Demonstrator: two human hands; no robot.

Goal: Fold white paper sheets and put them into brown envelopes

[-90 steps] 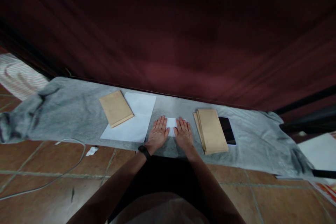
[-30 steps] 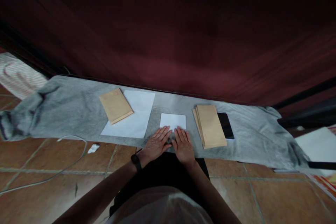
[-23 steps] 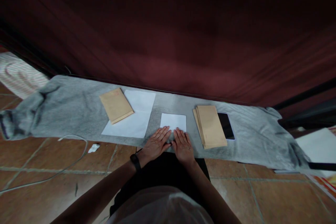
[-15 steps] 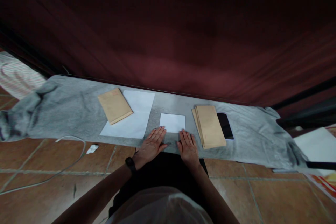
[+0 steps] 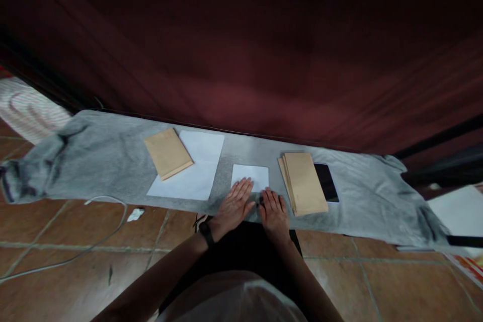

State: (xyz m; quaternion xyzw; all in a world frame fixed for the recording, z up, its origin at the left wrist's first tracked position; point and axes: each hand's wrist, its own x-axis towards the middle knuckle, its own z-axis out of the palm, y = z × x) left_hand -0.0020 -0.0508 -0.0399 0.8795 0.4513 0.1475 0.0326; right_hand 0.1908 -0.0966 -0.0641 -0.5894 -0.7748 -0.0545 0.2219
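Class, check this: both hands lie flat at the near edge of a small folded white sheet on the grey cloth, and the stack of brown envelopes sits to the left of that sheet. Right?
Not quite. In the head view the stack of brown envelopes sits to the right of the small folded white sheet, not the left. The left hand and right hand do lie flat at its near edge on the grey cloth.

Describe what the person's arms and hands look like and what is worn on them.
Both forearms are bare, with no sleeves in view. The left hand has a black band, like a watch or fitness tracker, around its wrist, with a thin dark strap end sticking out beside it. The right hand wears nothing: no glove, ring or band is visible.
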